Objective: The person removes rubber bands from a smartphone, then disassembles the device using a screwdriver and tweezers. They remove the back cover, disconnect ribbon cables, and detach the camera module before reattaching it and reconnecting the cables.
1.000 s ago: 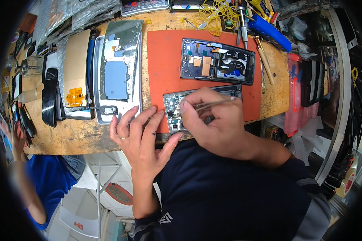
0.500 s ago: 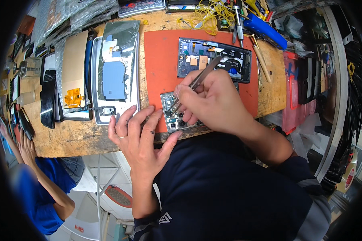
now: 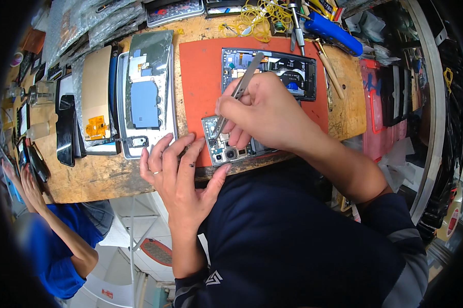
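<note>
My right hand (image 3: 259, 105) pinches metal tweezers (image 3: 246, 86), their tips pointing down onto an opened phone (image 3: 207, 127) with exposed circuitry and round camera lenses. This phone lies near the front edge of an orange-red mat (image 3: 200, 66); my right hand hides part of it. My left hand (image 3: 180, 169) rests with fingers spread at the phone's left edge, its thumb close to the lower corner. It holds nothing. A second opened phone frame (image 3: 230, 72), dark-cased with a black battery area, lies farther back on the mat, partly behind my right hand.
Left of the mat stands a white tray (image 3: 122, 102) with phone parts. Several phone panels (image 3: 95, 77) are beside it. Behind lie yellow rubber bands (image 3: 254, 20), a screwdriver (image 3: 296, 25) and a blue tool (image 3: 334, 33). A co-worker's arm (image 3: 62, 228) reaches in at the left.
The tweezers stand more upright, and my right hand has shifted slightly left and up, uncovering more of the near phone. My left hand stays by the phone. The whole view has shifted slightly.
</note>
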Demonstrator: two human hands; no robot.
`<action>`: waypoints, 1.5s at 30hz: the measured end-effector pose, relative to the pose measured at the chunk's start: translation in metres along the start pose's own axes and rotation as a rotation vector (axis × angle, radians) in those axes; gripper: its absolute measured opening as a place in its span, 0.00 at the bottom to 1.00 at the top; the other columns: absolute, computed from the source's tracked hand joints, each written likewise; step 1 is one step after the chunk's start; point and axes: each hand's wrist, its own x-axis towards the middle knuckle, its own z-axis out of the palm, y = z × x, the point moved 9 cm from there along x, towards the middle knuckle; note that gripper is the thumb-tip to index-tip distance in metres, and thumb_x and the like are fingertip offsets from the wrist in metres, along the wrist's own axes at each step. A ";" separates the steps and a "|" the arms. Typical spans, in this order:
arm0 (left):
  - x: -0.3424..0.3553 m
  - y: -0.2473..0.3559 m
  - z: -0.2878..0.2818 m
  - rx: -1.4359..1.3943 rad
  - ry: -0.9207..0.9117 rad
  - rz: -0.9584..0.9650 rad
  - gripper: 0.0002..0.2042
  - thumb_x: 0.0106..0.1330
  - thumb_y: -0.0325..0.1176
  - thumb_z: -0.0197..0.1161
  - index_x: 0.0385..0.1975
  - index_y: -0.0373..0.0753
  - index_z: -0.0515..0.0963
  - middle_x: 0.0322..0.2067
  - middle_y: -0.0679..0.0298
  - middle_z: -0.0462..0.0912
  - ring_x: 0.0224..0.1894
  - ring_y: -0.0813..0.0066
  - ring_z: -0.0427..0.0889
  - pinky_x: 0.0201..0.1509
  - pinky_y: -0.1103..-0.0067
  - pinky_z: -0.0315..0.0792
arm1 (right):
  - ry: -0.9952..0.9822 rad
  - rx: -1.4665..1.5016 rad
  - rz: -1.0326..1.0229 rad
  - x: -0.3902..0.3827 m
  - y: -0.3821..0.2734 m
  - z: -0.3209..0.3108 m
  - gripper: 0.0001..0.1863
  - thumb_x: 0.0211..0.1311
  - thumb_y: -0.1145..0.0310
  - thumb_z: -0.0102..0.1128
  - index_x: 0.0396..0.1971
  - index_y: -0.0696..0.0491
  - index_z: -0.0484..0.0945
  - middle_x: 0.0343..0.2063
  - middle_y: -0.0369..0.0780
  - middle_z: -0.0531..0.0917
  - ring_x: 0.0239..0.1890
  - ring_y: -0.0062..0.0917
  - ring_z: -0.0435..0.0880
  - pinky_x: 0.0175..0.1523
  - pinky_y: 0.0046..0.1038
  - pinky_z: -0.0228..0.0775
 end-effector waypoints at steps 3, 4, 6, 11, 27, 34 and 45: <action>0.004 0.005 -0.007 -0.024 0.036 -0.039 0.21 0.54 0.45 0.81 0.44 0.44 0.84 0.43 0.68 0.84 0.57 0.61 0.77 0.71 0.57 0.54 | 0.044 0.027 -0.131 -0.015 -0.019 -0.008 0.11 0.74 0.68 0.61 0.37 0.63 0.81 0.25 0.44 0.86 0.20 0.23 0.87 0.24 0.23 0.81; 0.006 0.007 -0.008 -0.018 0.041 -0.064 0.19 0.54 0.44 0.81 0.42 0.44 0.83 0.40 0.67 0.83 0.54 0.61 0.78 0.68 0.58 0.56 | 0.066 0.026 -0.173 -0.020 -0.024 -0.012 0.11 0.75 0.68 0.62 0.37 0.62 0.81 0.24 0.43 0.86 0.21 0.21 0.86 0.24 0.22 0.80; 0.013 0.016 -0.007 0.032 0.053 -0.079 0.16 0.56 0.42 0.81 0.38 0.43 0.82 0.36 0.67 0.82 0.49 0.61 0.78 0.63 0.61 0.60 | 0.097 0.027 -0.241 -0.029 -0.029 -0.021 0.10 0.76 0.68 0.63 0.37 0.61 0.81 0.24 0.40 0.86 0.22 0.18 0.86 0.25 0.21 0.79; 0.032 0.031 -0.002 0.166 0.020 -0.102 0.11 0.61 0.36 0.77 0.34 0.41 0.81 0.31 0.65 0.82 0.41 0.61 0.79 0.54 0.65 0.66 | 0.137 0.015 -0.314 -0.040 -0.016 -0.032 0.10 0.76 0.66 0.66 0.39 0.58 0.82 0.26 0.36 0.86 0.26 0.14 0.85 0.31 0.18 0.79; 0.020 0.034 0.001 0.156 -0.008 -0.182 0.05 0.64 0.28 0.72 0.35 0.40 0.81 0.30 0.65 0.82 0.35 0.62 0.82 0.44 0.66 0.67 | 0.079 -0.184 -0.758 -0.048 -0.011 -0.008 0.07 0.65 0.78 0.71 0.41 0.60 0.86 0.32 0.42 0.88 0.32 0.29 0.87 0.37 0.29 0.78; 0.012 0.034 0.003 0.174 0.084 -0.177 0.06 0.62 0.28 0.74 0.34 0.41 0.81 0.31 0.66 0.83 0.34 0.65 0.82 0.43 0.68 0.68 | 0.019 -0.320 -0.762 -0.040 -0.020 -0.001 0.06 0.66 0.78 0.70 0.40 0.61 0.85 0.32 0.42 0.87 0.29 0.32 0.86 0.36 0.30 0.78; 0.007 0.035 0.003 0.156 0.152 -0.173 0.08 0.60 0.28 0.76 0.35 0.42 0.82 0.32 0.68 0.84 0.35 0.67 0.82 0.46 0.70 0.67 | -0.024 -0.434 -0.862 -0.049 -0.029 0.006 0.07 0.63 0.77 0.72 0.40 0.60 0.86 0.32 0.44 0.87 0.31 0.37 0.88 0.36 0.33 0.79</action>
